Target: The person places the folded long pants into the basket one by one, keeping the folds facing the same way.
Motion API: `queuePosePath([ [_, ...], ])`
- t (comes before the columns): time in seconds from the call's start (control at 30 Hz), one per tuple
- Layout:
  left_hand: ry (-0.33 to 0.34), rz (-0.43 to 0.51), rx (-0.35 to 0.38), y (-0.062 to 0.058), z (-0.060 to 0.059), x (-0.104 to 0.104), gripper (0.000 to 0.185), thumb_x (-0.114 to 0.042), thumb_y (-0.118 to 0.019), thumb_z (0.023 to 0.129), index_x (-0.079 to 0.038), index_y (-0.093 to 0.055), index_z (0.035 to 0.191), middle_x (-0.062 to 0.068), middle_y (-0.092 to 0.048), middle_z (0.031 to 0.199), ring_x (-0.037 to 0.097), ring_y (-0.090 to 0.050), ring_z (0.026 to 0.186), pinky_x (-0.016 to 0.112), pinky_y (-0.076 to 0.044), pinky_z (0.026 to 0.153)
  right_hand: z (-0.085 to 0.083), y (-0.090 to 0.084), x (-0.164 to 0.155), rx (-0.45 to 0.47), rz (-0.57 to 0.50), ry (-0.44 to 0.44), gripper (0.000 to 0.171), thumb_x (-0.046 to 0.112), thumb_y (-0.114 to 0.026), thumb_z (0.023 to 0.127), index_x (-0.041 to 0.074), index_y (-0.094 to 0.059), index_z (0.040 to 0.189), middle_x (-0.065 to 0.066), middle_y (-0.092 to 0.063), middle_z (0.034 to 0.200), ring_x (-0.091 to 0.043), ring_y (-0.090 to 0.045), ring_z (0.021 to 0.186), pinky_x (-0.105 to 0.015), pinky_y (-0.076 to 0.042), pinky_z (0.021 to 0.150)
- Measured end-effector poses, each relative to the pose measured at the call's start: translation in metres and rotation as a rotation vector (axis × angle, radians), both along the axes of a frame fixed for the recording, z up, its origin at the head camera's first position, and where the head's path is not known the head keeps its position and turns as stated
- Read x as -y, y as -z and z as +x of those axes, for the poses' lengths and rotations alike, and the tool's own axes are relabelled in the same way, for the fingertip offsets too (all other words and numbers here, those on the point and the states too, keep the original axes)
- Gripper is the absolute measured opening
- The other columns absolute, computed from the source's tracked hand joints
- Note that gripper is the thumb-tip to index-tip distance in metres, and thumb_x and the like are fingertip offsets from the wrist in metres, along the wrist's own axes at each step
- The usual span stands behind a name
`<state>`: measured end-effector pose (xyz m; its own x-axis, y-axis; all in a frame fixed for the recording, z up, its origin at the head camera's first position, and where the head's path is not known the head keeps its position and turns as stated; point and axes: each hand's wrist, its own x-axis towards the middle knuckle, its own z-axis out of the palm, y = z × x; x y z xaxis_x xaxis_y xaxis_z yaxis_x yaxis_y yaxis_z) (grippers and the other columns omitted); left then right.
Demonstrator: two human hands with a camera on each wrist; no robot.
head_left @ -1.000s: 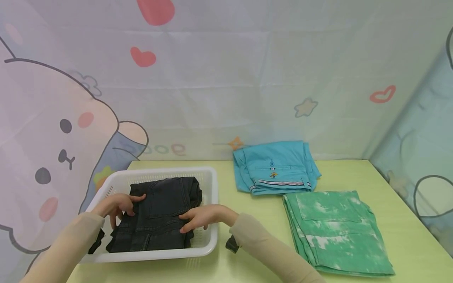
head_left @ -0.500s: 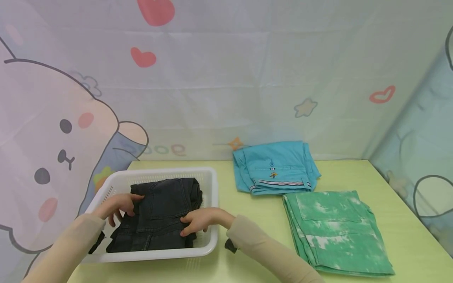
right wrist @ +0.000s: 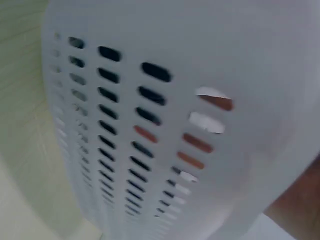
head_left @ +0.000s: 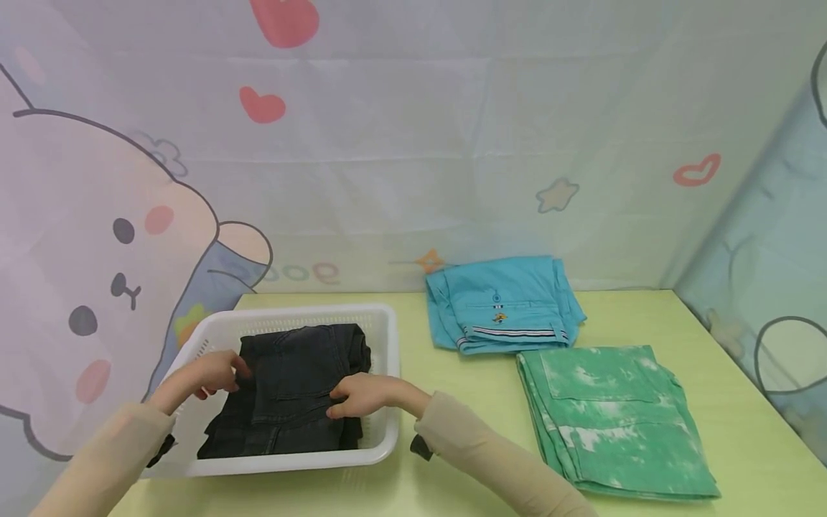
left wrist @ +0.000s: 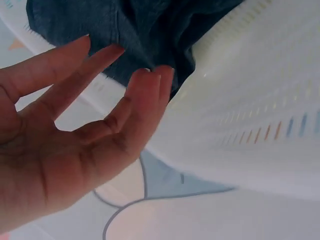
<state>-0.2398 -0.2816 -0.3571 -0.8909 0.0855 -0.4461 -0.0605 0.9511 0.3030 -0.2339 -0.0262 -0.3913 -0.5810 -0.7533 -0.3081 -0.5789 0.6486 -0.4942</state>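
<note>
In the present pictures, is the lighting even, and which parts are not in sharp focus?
Head view: soft, fairly even light, the black garment dark with only faint seams; left wrist view: dimmer, the left hand fairly clear, the garment bluish, the basket pale and soft; right wrist view: hazy, the basket's slotted wall blurred, the skin at the right edge indistinct.

Two hands (head_left: 220,372) (head_left: 367,395), one basket (head_left: 291,463), one dark clothing bundle (head_left: 300,391), two folded garments (head_left: 510,298) (head_left: 620,416), one table (head_left: 465,391)
</note>
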Motion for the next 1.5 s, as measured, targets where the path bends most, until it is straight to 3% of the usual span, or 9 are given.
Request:
queuePosePath([
  [0.13, 0.064, 0.062, -0.001, -0.006, 0.004, 0.001, 0.024, 0.005, -0.049, 0.077, 0.006, -0.060, 0.099, 0.000, -0.045, 0.062, 0.011, -0.042, 0.052, 0.026, -0.042, 0.047, 0.004, -0.005, 0.000, -0.054, -0.016, -0.052, 0.041, 0.028, -0.046, 0.092, 0.005, -0.051, 0.125, -0.005, -0.054, 0.127, -0.014, -0.049, 0.118, -0.020, -0.041, 0.093],
  [0.3, 0.118, 0.057, 0.131, -0.002, 0.008, 0.001, 0.019, 0.008, -0.049, 0.075, 0.000, -0.059, 0.089, 0.004, -0.055, 0.069, 0.013, -0.057, 0.059, 0.030, -0.050, 0.055, 0.009, -0.004, -0.001, -0.069, -0.018, -0.079, 0.038, 0.027, -0.046, 0.092, 0.006, -0.054, 0.122, -0.004, -0.057, 0.123, -0.012, -0.054, 0.112, -0.018, -0.045, 0.086],
  [0.5, 0.106, 0.061, 0.302, 0.005, 0.010, 0.005, 0.031, 0.014, -0.049, 0.073, 0.001, -0.057, 0.101, 0.009, -0.060, 0.086, 0.020, -0.061, 0.074, 0.039, -0.053, 0.066, 0.011, -0.002, 0.000, -0.062, 0.012, -0.097, 0.035, 0.026, -0.046, 0.092, 0.006, -0.057, 0.119, -0.004, -0.059, 0.120, -0.012, -0.056, 0.108, -0.017, -0.046, 0.082],
  [0.8, 0.071, 0.051, 0.430, 0.011, 0.003, 0.002, 0.047, 0.012, -0.048, 0.073, 0.004, -0.048, 0.120, 0.017, -0.062, 0.098, 0.028, -0.061, 0.090, 0.050, -0.051, 0.070, 0.011, -0.002, 0.002, -0.092, 0.105, -0.164, 0.032, 0.025, -0.048, 0.091, 0.007, -0.060, 0.115, -0.001, -0.062, 0.115, -0.009, -0.058, 0.103, -0.015, -0.046, 0.078],
  [0.87, 0.064, 0.042, 0.449, 0.011, 0.001, 0.000, 0.048, 0.013, -0.048, 0.075, 0.004, -0.047, 0.122, 0.019, -0.062, 0.101, 0.031, -0.060, 0.094, 0.052, -0.050, 0.071, 0.010, -0.001, 0.002, -0.094, 0.131, -0.194, 0.029, 0.023, -0.047, 0.091, 0.006, -0.064, 0.108, 0.000, -0.065, 0.103, -0.005, -0.059, 0.089, -0.012, -0.044, 0.071],
  [0.93, 0.056, 0.036, 0.465, 0.011, 0.000, -0.001, 0.048, 0.013, -0.048, 0.076, 0.005, -0.046, 0.123, 0.021, -0.060, 0.104, 0.034, -0.059, 0.097, 0.054, -0.049, 0.071, 0.008, -0.001, 0.003, -0.101, 0.162, -0.226, 0.029, 0.023, -0.046, 0.092, 0.007, -0.064, 0.108, 0.001, -0.066, 0.102, -0.004, -0.059, 0.087, -0.012, -0.043, 0.070],
  [1.13, 0.045, 0.017, 0.503, 0.012, -0.003, -0.003, 0.048, 0.010, -0.051, 0.080, 0.004, -0.042, 0.127, 0.029, -0.053, 0.115, 0.038, -0.056, 0.103, 0.059, -0.047, 0.072, 0.006, 0.002, 0.004, -0.086, 0.262, -0.281, 0.036, 0.023, -0.042, 0.094, 0.009, -0.051, 0.126, -0.001, -0.051, 0.130, -0.010, -0.047, 0.120, -0.015, -0.038, 0.094],
  [1.33, 0.045, 0.006, 0.501, 0.013, -0.002, -0.005, 0.048, 0.006, -0.052, 0.082, 0.004, -0.041, 0.128, 0.035, -0.043, 0.123, 0.037, -0.055, 0.104, 0.061, -0.045, 0.072, 0.007, 0.005, 0.003, -0.124, 0.269, -0.314, 0.035, 0.020, -0.043, 0.093, 0.008, -0.053, 0.125, -0.001, -0.054, 0.125, -0.009, -0.052, 0.111, -0.014, -0.041, 0.089],
  [1.5, 0.036, -0.022, 0.467, 0.010, 0.002, -0.010, 0.045, 0.005, -0.052, 0.083, 0.003, -0.043, 0.126, 0.036, -0.044, 0.120, 0.039, -0.056, 0.101, 0.060, -0.046, 0.072, 0.010, 0.007, 0.001, -0.126, 0.222, -0.265, 0.036, 0.022, -0.044, 0.093, 0.008, -0.052, 0.125, -0.002, -0.052, 0.129, -0.010, -0.049, 0.118, -0.015, -0.040, 0.093],
])
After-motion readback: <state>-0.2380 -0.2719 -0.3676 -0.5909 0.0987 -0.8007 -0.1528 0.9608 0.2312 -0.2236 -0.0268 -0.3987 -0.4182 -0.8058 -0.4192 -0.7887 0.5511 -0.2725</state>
